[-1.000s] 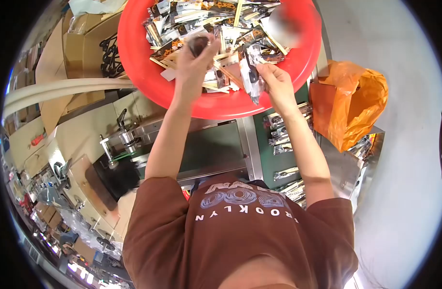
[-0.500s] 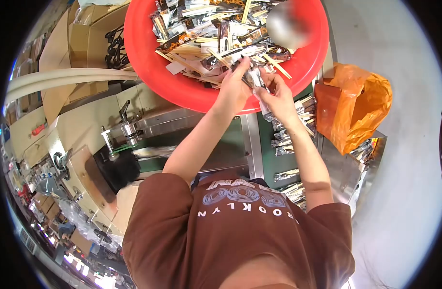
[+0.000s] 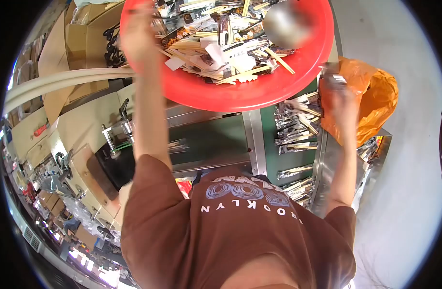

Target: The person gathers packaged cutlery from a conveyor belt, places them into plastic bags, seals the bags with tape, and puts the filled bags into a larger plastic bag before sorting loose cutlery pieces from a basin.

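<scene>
A smooth, glossy red plastic basin (image 3: 221, 102) with a broad round rim holds a loose heap of packets (image 3: 237, 50): thin clear film, black sleeves with orange print, pale straight wooden sticks and some flat white paper pieces. A rounded, silvery shape (image 3: 284, 25), too blurred to identify, shows at its right side. The left hand (image 3: 140, 36) is a streaked blur over the basin's left rim; whether its fingers are spread or closed, and whether it holds anything, cannot be told. The right hand (image 3: 345, 106), also blurred, is in front of the crinkled, translucent orange bag (image 3: 380, 103), with a dark, shiny item (image 3: 335, 82) at its fingers; the grip itself is unclear. Below the basin's right side, more slim film-wrapped packets (image 3: 298, 125) lie roughly crosswise on a flat, matte green surface (image 3: 274, 166) beside brushed metal edging (image 3: 255, 144). At left, a creased brown cardboard box (image 3: 96, 45) contains looped black pieces (image 3: 114, 48), near smooth, curved cream tubes (image 3: 69, 77).
</scene>
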Demonstrator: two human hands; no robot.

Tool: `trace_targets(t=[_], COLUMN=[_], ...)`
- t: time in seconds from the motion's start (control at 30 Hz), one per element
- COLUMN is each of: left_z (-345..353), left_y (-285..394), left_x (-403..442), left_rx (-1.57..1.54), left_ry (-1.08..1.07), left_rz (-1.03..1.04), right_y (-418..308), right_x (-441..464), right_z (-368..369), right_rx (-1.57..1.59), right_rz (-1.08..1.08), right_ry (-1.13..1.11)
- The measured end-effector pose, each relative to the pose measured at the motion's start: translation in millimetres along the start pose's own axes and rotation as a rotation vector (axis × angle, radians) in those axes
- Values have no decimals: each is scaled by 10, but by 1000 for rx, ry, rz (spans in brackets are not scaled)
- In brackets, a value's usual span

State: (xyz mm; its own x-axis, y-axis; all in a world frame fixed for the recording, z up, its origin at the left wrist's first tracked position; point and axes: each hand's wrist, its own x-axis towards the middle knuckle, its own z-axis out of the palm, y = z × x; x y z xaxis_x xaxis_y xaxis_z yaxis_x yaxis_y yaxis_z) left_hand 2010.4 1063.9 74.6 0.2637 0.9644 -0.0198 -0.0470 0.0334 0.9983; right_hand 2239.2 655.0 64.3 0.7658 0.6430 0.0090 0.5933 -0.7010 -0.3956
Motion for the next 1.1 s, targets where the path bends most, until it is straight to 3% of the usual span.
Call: trace_targets(t=[0.03,0.1,0.17,0.23,0.27,0.3,0.33,0.37,0.4,0.43,0.5,0.57,0.6,0.63,0.67,0.7,0.77,0.83,0.9,0.93,1.0,1.07,1.1], left_z=[-226,-791,-1534,-1765,-1690,-1548,-1379,-1205,-1056,-895,-245,186,407,681,912,1147,1332,1317,1288,1316,1386,1521,1521], left_y=[63,55,-302,-471,-580,-692,-680,-673,-496,-317,70,48,-47,-34,-134,-227,-1012,-1696,-2284,-2478,-2483,-2650,-3065], left_x=[234,841,1548,1759,1750,1686,1637,1593,1410,1189,288,-465,-970,-1432,-1947,-2507,-3524,-4430,-5090,-5350,-5782,-5983,-5984], left_rx=[82,492,971,1407,1555,1702,1643,1583,1314,1032,570,423,247,20,166,275,306,482,680,811,1013,1043,1025], left_ry=[116,384,388,466,621,770,692,612,308,1,-322,-664,-835,-1193,-1252,-1410,-1619,-1809,-1837,-1852,-1661,-1502,-1333], left_rz=[337,558,467,342,399,459,520,574,594,593,198,42,-122,-367,-578,-459,-439,-356,164,279,711,779,971], right_y=[434,1199,3074,3545,3619,3386,2760,2262,1792,1262,907,567,492,476,483,477,638,840,1121,1270,1750,2281,2596], right_x=[48,168,74,43,53,71,68,-25,-139,-315,-1101,-1980,-2483,-3044,-3657,-4226,-5459,-6623,-7508,-7730,-8372,-8992,-9307], right_z=[-109,-458,-345,-269,-255,-258,-267,-222,-215,-202,152,591,823,1103,1259,1412,1650,1755,1650,1452,1236,1219,1274], right_rx=[-98,-256,-603,-746,-818,-795,-771,-727,-532,-142,30,271,114,48,204,389,430,278,260,293,258,212,286], right_rz=[41,549,551,592,612,569,541,370,223,139,308,392,319,284,558,820,1058,1346,1618,1692,1789,1823,1807], right_ry=[213,128,112,-115,-230,-67,97,393,461,456,310,113,88,78,-99,-265,-277,-281,-140,-75,66,240,354])
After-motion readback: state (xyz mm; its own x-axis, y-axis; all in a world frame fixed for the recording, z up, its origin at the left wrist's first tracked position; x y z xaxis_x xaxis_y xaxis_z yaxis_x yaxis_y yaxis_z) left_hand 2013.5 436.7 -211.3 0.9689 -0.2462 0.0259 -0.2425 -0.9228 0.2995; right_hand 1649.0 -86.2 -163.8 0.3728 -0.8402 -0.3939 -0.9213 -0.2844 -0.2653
